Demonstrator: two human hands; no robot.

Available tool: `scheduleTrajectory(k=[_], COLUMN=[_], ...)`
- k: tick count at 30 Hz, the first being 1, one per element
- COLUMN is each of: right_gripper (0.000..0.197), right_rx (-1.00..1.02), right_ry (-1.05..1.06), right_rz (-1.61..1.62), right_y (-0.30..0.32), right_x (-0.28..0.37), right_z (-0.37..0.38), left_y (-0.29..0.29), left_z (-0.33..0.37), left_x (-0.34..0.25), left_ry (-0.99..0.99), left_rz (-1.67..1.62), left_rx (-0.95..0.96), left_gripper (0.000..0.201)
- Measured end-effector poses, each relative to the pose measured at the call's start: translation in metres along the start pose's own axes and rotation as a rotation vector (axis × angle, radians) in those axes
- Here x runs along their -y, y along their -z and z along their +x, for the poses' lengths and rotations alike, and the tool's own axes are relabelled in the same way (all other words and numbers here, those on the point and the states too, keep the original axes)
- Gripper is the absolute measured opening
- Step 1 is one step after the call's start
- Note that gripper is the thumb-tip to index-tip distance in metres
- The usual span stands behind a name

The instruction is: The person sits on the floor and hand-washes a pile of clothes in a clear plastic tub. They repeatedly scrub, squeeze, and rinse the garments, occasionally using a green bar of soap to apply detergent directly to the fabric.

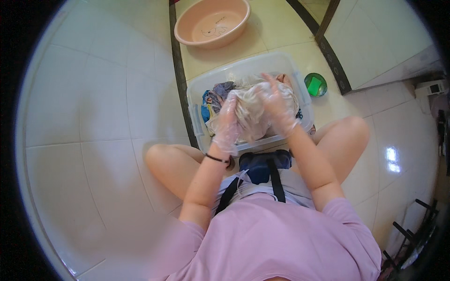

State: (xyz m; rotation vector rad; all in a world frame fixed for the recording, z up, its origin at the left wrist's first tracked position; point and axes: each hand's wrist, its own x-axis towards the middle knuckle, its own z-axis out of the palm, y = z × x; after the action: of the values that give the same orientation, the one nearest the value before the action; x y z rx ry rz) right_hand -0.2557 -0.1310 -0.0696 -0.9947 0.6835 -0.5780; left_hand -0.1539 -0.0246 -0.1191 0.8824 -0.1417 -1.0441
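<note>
Both my hands are in thin clear plastic gloves, over a translucent plastic tub [197,126] full of cloth items. Bunched white cloth [251,110] hangs between them, partly smeared by motion. My left hand [228,122] is closed round the left side of this cloth. At its right side, my right hand [279,107] touches the cloth with fingers stretched upward and apart. Grey-purple patterned cloth [222,90] and a blue piece [205,112] lie at the tub's left. Peach-coloured cloth [284,79] shows at the back right. What lies beneath the white cloth is hidden.
A large peach basin [213,25] with a drawn animal inside stands beyond the tub. Right of the tub sits a round clear green container [315,85] with a bright green block in it. A tiled wall [103,103] rises at the left; a black rack [412,229] stands lower right.
</note>
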Motion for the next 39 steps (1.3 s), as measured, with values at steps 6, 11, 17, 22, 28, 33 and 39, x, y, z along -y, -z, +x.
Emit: scheduleTrajectory(k=[6,11,17,22,28,33,39], right_gripper=[0.016,0.016,0.014,0.022,0.034,0.045,0.032], right_rx=[0.074,-0.082,-0.015,-0.061,-0.119,0.003,0.005], right_ry=[0.964,0.954,1.012,0.798,0.3,-0.137,0.133], right_rz=[-0.925,-1.33,-1.339,-1.022,-0.818,-0.127,-0.171], right_y=[-0.019,-0.001,0.018,-0.026,0.014,0.034,0.001], right_x=[-0.041,-0.061,-0.072,-0.067,-0.073,-0.068,-0.066], right_z=[-0.033,-0.011,0.01,-0.014,0.029,0.046,0.011], left_y=[0.025,-0.002,-0.043,0.052,-0.024,-0.033,0.009], left_z=[-0.012,-0.012,-0.021,-0.006,-0.025,-0.019,-0.009], left_x=[0.051,0.043,0.032,0.046,0.013,-0.032,0.0], left_ry=[-0.067,-0.07,0.286,-0.111,0.231,0.342,0.262], left_rz=[-0.19,0.163,-0.199,0.099,-0.126,-0.254,-0.11], left_rx=[0.287,-0.042,-0.228,0.181,-0.071,-0.067,-0.101], left_gripper=[0.033,0.034,0.03,0.03,0.036,0.042,0.026])
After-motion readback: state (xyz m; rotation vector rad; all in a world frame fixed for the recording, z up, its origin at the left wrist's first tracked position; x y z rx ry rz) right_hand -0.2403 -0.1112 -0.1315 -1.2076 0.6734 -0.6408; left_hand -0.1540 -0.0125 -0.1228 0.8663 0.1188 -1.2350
